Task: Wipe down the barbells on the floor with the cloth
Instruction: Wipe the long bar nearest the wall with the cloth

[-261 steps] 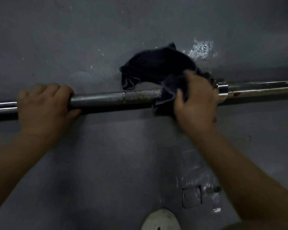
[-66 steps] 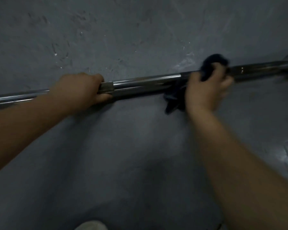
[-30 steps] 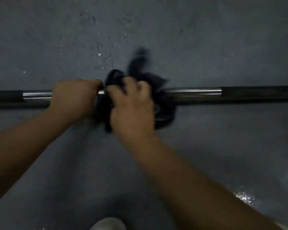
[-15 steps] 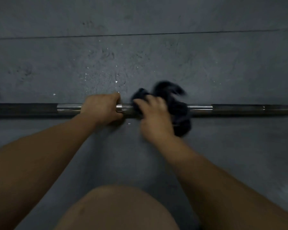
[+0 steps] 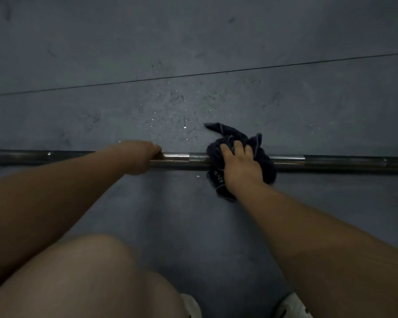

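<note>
On the middle of the barbell, the fingers of the right hand curl round a bunched dark cloth, clamping it over the bar. Near it, the left hand grips bare steel. The barbell lies across the grey floor.

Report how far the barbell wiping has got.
Done: the stretch of bar between the hands shines. In hand: the right hand grips the cloth round mid-shaft while the left hand grips it. Left: the darker ends; no other barbell is in view.
</note>
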Tool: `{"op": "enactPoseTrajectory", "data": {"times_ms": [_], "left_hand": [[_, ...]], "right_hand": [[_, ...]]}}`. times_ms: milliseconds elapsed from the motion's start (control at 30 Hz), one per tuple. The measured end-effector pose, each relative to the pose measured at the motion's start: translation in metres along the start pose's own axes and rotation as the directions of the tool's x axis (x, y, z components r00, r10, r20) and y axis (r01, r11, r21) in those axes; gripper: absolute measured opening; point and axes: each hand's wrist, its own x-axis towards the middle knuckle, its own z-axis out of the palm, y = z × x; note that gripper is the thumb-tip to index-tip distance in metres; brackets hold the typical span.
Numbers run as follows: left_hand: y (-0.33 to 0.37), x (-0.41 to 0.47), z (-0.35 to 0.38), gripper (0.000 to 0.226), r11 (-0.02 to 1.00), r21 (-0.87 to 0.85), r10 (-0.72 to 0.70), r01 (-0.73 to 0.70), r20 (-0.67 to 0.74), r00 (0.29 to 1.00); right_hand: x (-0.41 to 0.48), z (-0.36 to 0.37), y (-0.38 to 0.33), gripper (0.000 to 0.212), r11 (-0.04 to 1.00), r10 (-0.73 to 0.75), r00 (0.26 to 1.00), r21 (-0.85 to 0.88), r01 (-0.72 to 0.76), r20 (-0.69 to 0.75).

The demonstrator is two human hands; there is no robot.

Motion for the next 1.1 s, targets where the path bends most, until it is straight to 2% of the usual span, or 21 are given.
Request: {"op": "enactPoseTrajectory", "data": {"times_ms": [100, 167, 233, 367, 533, 667, 800, 900, 1000, 1100], "left_hand": [[0.003, -0.018, -0.027, 0.037, 0.990, 0.141, -0.039, 0.030, 0.060, 0.997], [0.015, -0.027, -0.040, 0.041, 0.986, 0.155, -0.071, 0.064, 0.043, 0.997], [0.034, -0.036, -0.047, 0.047, 0.992, 0.057, -0.118, 0.116, 0.027, 0.993], [0.076, -0.060, -0.032, 0.059, 0.943, -0.279, -0.188, 0.182, 0.007, 0.982], [0.085, -0.072, 0.000, 0.074, 0.907, -0.359, -0.227, 0.221, 0.027, 0.974], [0.056, -0.047, 0.024, 0.083, 0.888, -0.361, -0.346, 0.284, -0.121, 0.930], [0.046, -0.015, 0.049, 0.097, 0.938, -0.259, -0.297, 0.230, -0.259, 0.919], [0.045, 0.005, 0.069, 0.106, 0.946, -0.245, -0.285, 0.211, -0.326, 0.901], [0.045, 0.025, 0.087, 0.099, 0.939, -0.275, -0.317, 0.207, -0.455, 0.832], [0.032, 0.039, 0.093, 0.086, 0.951, -0.279, -0.280, 0.134, -0.590, 0.758]], "right_hand": [[-0.001, -0.001, -0.004, 0.080, 1.000, 0.008, 1.000, -0.012, -0.008, 0.015], [0.000, 0.000, -0.005, 0.080, 1.000, 0.010, 1.000, 0.003, -0.010, 0.017], [0.002, 0.001, -0.006, 0.077, 1.000, 0.008, 1.000, 0.026, -0.009, 0.028], [0.008, -0.001, -0.008, 0.070, 0.998, -0.006, 0.997, 0.058, 0.002, 0.071], [0.018, -0.012, -0.008, 0.080, 0.998, -0.018, 0.991, 0.069, 0.009, 0.131], [0.022, -0.007, -0.010, 0.077, 0.999, 0.003, 0.999, 0.037, -0.004, 0.050], [0.025, -0.006, -0.013, 0.072, 1.000, 0.007, 1.000, -0.024, -0.006, 0.009], [0.031, -0.005, -0.014, 0.059, 0.990, 0.021, 0.999, -0.138, -0.027, -0.049], [0.048, 0.004, -0.069, 0.037, 0.977, -0.170, 0.974, -0.153, 0.147, -0.149], [0.062, 0.012, -0.134, 0.039, 0.947, -0.318, 0.931, -0.102, 0.304, -0.180]]}}
